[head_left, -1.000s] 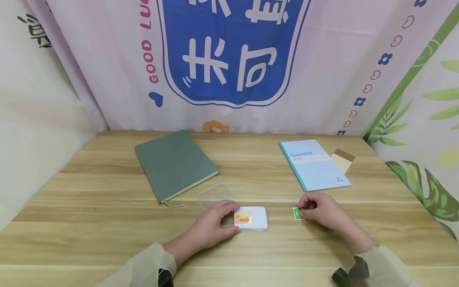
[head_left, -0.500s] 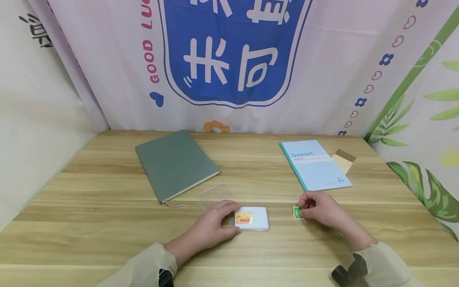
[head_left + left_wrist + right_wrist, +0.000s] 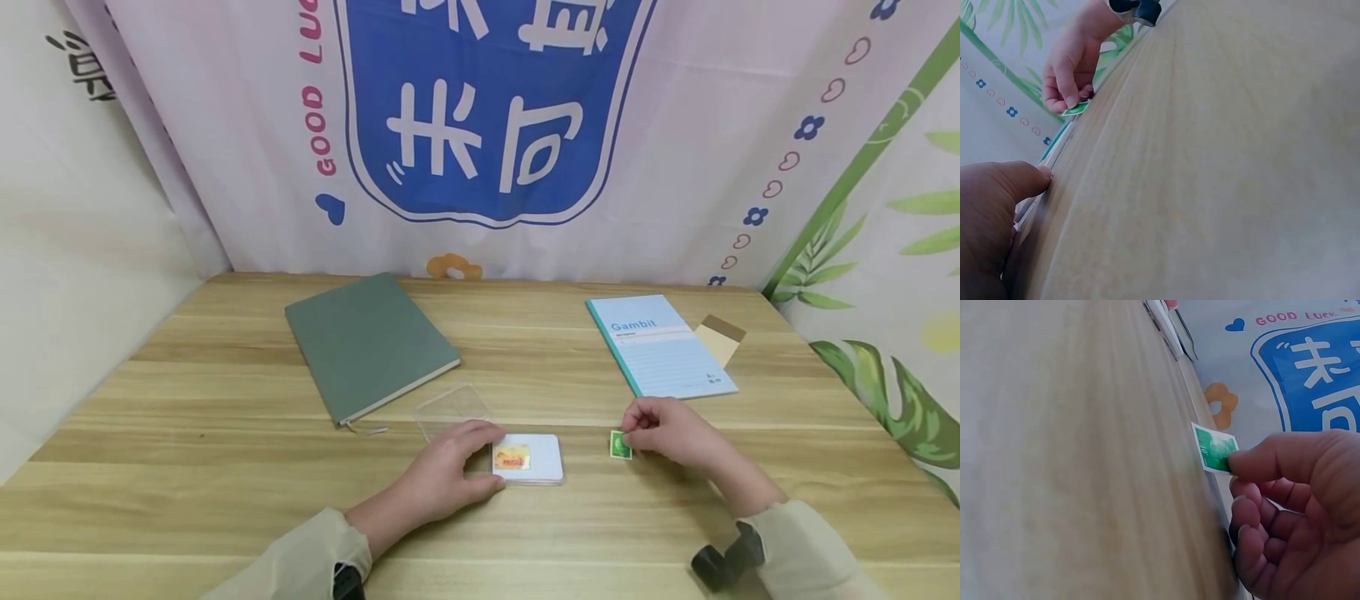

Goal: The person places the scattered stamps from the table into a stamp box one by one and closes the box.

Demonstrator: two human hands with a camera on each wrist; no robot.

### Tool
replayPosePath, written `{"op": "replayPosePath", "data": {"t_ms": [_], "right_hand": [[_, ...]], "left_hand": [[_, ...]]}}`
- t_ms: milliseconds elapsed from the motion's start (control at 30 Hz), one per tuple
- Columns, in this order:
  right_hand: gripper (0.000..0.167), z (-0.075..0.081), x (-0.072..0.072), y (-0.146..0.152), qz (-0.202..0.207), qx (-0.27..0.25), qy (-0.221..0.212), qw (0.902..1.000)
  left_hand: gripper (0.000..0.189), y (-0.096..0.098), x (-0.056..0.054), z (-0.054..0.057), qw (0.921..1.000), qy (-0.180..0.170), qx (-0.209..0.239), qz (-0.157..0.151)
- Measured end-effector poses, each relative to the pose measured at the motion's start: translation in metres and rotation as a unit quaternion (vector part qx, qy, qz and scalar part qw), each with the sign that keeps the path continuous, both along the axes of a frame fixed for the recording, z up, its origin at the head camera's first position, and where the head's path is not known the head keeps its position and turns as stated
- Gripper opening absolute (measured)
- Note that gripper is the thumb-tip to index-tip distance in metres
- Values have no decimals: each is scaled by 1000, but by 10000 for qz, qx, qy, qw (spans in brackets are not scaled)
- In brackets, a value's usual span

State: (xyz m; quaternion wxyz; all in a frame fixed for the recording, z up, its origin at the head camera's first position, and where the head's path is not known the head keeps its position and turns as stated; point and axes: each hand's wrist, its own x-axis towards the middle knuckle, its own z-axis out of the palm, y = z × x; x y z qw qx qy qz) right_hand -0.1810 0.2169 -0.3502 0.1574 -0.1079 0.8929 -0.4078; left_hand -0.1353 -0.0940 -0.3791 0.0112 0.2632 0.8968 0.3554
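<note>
My right hand (image 3: 671, 429) pinches a small green stamp (image 3: 619, 446) with a white border between thumb and fingers, close over the table. In the right wrist view the stamp (image 3: 1215, 449) sticks out past the thumb tip, its other fingers curled beneath. My left hand (image 3: 450, 471) holds a shallow clear case of white cards (image 3: 546, 458) by its left part, thumb at the near edge and fingers at the far edge. On the top card lies a yellow stamp (image 3: 512, 457) with red lettering. Only the thumb (image 3: 1022, 179) and part of that hand show in the left wrist view.
A clear plastic lid (image 3: 450, 408) lies behind the left hand. Farther back is a green notebook (image 3: 371, 346) with a ribbon. At the back right a light blue notebook (image 3: 660, 350) partly covers a tan paper packet (image 3: 722, 337). A printed curtain (image 3: 675, 167) hangs behind the table.
The right hand has shifted slightly left with the green stamp, and more of the stamp's face shows. My left hand keeps its hold on the case.
</note>
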Motion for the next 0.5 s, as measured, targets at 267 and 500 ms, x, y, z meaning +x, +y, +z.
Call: {"op": "replayPosePath", "data": {"t_ms": [267,500], "right_hand": [[14,1,-4,2,-10,-461,-355,9983],[15,5,-3,-8,151,-749,-377,9964]], "left_hand": [[49,0,0,-1,10000,9,-23,0],[49,0,0,0,10000,12,-9,-4]]}}
